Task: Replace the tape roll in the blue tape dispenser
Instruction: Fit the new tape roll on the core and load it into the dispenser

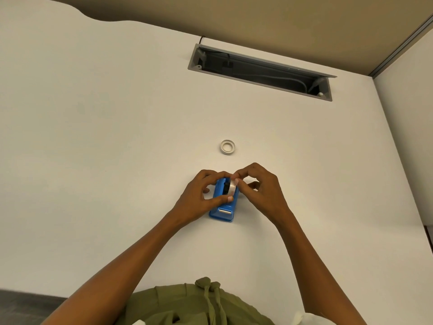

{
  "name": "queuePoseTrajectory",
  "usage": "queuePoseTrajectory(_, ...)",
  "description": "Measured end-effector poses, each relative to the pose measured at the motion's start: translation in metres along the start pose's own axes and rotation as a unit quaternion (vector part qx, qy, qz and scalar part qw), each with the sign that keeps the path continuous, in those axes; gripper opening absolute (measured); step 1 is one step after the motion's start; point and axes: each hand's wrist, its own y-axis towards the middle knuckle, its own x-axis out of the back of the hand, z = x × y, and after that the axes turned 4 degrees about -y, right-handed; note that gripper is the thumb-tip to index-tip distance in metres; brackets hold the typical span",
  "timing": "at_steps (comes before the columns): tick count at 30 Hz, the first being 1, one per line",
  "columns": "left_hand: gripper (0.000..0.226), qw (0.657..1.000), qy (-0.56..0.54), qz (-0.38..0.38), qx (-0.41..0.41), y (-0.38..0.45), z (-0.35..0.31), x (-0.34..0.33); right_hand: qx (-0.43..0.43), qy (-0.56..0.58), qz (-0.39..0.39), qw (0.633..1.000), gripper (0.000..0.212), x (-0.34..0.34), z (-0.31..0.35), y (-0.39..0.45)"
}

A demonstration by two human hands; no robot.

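White desk [117,137]: left hand [199,198] grips blue dispenser [222,212], right hand [260,191] pinches its tape roll [232,186].

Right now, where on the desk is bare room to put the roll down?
Bare desk lies left of the left hand, and right of the right hand up to the desk edge. It is crowded around the dispenser, with a spare roll just beyond and the cable tray farther back.

A white table [117,137] carries the blue tape dispenser [222,213] and a spare tape roll [227,147].
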Motion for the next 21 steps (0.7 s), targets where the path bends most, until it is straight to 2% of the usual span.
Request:
queuePoseTrajectory(9, 0.05, 1.0, 0.005, -0.001, -0.001, 0.0, -0.002, 0.001, -0.041, 0.01, 0.019, 0.999, 0.022, 0.001, -0.009, -0.003)
queuePoseTrajectory(14, 0.052, 1.0, 0.007, 0.007, 0.002, 0.0, -0.001, 0.002, -0.147, 0.118, 0.022, 0.982, 0.02, 0.0, -0.009, 0.004)
queuePoseTrajectory(17, 0.052, 1.0, 0.003, 0.004, 0.01, 0.0, -0.001, 0.002, -0.184, 0.191, 0.051, 0.963, 0.018, 0.004, -0.006, 0.009)
queuePoseTrajectory(21, 0.049, 1.0, -0.005, 0.003, 0.012, 0.001, -0.002, 0.002, -0.23, 0.222, 0.074, 0.945, 0.012, 0.007, -0.002, 0.013)
